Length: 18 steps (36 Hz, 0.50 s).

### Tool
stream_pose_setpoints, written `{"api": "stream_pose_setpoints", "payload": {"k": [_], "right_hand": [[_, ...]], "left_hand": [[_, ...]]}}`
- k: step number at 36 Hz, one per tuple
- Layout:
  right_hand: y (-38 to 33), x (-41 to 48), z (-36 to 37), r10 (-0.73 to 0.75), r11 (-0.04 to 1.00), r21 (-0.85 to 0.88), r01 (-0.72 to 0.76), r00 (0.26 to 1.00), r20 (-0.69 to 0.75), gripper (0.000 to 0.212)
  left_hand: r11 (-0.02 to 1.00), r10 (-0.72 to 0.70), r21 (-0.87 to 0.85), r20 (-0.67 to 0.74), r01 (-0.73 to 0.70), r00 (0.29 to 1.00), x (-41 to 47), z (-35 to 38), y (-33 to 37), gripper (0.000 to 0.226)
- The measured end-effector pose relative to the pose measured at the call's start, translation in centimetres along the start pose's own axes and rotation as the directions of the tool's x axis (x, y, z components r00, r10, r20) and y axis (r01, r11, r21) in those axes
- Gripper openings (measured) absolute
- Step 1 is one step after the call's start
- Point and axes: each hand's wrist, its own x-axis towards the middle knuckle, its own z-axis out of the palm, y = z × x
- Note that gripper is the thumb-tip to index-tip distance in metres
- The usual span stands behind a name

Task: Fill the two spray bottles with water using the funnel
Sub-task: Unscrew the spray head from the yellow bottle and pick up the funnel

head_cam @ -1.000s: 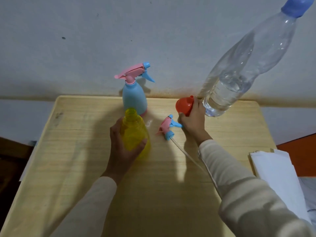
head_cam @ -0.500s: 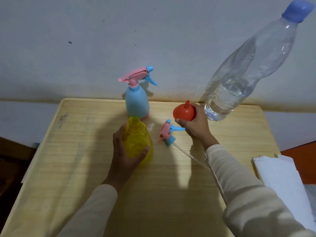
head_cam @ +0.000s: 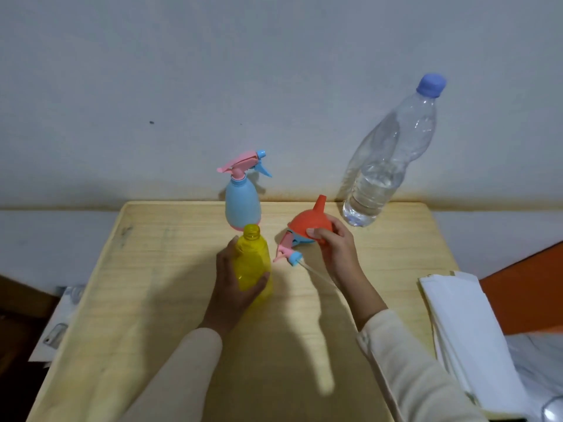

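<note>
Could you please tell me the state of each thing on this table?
Yellow translucent plastic spray bottle: upright, uncapped, gripped by left hand.
Blue plastic spray bottle: upright, trigger head on.
Orange plastic funnel: held by right hand, spout up.
Detached pink-and-blue trigger head: lying on wooden table.
Clear plastic water bottle: upright, blue cap on, partly full.

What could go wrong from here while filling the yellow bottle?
The funnel in the right hand has its spout pointing up; it must be flipped to sit in the yellow bottle, or water may spill. The loose sprayer head lies close by and could be knocked. Spilled water might reach the paper stack.
</note>
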Motion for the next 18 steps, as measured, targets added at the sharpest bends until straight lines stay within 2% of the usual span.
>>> {"api": "stream_pose_setpoints", "payload": {"k": [3, 6, 9, 10, 14, 18], "right_hand": [[-0.1, -1.4, 0.6, 0.045, 0.971, 0.236, -0.035, 0.998, -0.037, 0.052], [-0.3, -2.9, 1.3, 0.069, 0.923, 0.382, -0.055, 0.997, -0.022, 0.057], [-0.4, -4.4, 2.0, 0.137, 0.858, 0.494, -0.140, 0.990, 0.042, 0.040], [-0.3, -4.6, 2.2, 0.156, 0.836, 0.524, -0.162, 0.986, 0.056, 0.039], [0.2, -5.1, 2.6, 0.196, 0.807, 0.560, -0.189, 0.980, 0.048, 0.055], [0.0, -5.6, 2.8, 0.203, 0.795, 0.576, -0.190, 0.978, 0.042, 0.037]], "left_hand": [[1.000, 0.026, -0.003, -0.001, -0.026, 1.000, -0.4, 0.0, 0.1, 0.085], [1.000, 0.014, -0.012, 0.011, -0.014, 1.000, -0.7, -0.1, 0.3, 0.086], [0.999, 0.032, -0.023, 0.013, -0.032, 0.999, -0.9, 0.0, 0.3, 0.085], [0.999, 0.041, -0.024, 0.014, -0.041, 0.999, -0.9, 0.0, 0.3, 0.084], [0.998, 0.062, -0.022, 0.020, -0.061, 0.998, -1.0, 0.1, 0.3, 0.083], [0.998, 0.065, -0.001, 0.032, -0.065, 0.997, -1.3, 0.0, 0.2, 0.084]]}}
